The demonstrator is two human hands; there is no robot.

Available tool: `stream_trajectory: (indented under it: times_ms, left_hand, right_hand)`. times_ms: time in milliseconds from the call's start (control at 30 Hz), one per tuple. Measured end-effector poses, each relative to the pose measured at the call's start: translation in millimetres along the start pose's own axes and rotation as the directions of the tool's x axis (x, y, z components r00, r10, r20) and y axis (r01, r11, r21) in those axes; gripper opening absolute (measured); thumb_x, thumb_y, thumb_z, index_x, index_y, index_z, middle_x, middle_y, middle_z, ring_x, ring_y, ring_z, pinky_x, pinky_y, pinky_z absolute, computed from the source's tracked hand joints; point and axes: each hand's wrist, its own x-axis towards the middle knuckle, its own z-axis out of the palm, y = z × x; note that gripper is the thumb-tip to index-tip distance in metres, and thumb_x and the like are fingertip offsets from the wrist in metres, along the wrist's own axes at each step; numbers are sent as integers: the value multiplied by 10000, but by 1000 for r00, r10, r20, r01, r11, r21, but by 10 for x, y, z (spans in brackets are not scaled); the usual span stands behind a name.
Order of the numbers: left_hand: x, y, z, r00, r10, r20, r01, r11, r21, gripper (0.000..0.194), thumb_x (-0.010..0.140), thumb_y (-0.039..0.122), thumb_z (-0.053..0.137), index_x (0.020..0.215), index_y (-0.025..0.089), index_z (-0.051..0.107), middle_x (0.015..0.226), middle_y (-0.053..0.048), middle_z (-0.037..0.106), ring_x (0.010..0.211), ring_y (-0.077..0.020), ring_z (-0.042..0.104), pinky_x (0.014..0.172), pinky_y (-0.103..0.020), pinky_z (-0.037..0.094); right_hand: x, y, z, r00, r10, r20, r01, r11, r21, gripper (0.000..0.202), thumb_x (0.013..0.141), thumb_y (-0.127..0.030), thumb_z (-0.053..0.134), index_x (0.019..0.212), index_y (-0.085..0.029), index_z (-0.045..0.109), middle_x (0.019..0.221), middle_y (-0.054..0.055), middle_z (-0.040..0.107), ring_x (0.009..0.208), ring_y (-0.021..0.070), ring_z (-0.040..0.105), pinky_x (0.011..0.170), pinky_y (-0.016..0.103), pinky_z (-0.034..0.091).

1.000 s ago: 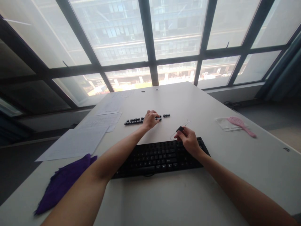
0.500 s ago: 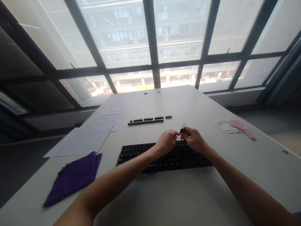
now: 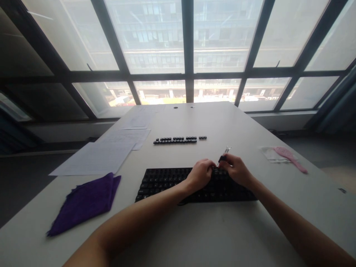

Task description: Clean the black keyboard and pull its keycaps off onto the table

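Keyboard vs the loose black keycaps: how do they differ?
- Size: the keyboard is one long, wide body; the loose keycaps are small pieces in rows with some gaps.
- Place: the keyboard lies nearer the person, the loose keycaps farther off.
- Cover: both hands partly hide the keyboard; the loose keycaps are unobstructed.

Shared: both black, on the white table.

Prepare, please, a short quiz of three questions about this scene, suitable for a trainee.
1. True or false: the folded purple cloth lies to the left of the long black keyboard.
2. Which hand holds the small black handle with thin pale wires: A) left; B) right?
3. Which small things lie in rows beyond the keyboard?

Key:
1. True.
2. B, the right hand.
3. Small black keycaps.
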Motion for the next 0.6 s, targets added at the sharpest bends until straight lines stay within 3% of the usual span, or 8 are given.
stream_trajectory:
  times_ms: [100,333,600]
  left_hand:
    - [3,2,2,1000,-18,-8,18,1000,-24,265,876,106,462,904,187,713,902,-65,695,837,-183,630,795,-288,490]
    - [8,4,5,1000,-28,-5,28,999,-26,260,874,103,467,891,193,711,896,-63,697,838,-187,632,799,-295,492]
    - [-23,68,-16,1000,-21,18,21,1000,-19,175,823,141,561,886,193,716,865,-53,699,774,-178,621,722,-285,481]
  right_hand:
    - [1,37,-4,999,17,-34,-16,1000,24,125,890,-256,552,793,-197,605,724,14,654,672,181,585,635,291,443]
    - [-43,13,58,1000,-6,25,8,996,-92,111,885,-247,556,810,-205,625,718,10,659,658,180,559,632,295,422]
    - [-24,41,20,998,6,65,-1,997,-78,105,888,-259,552,826,-208,619,733,5,643,671,178,545,637,291,418]
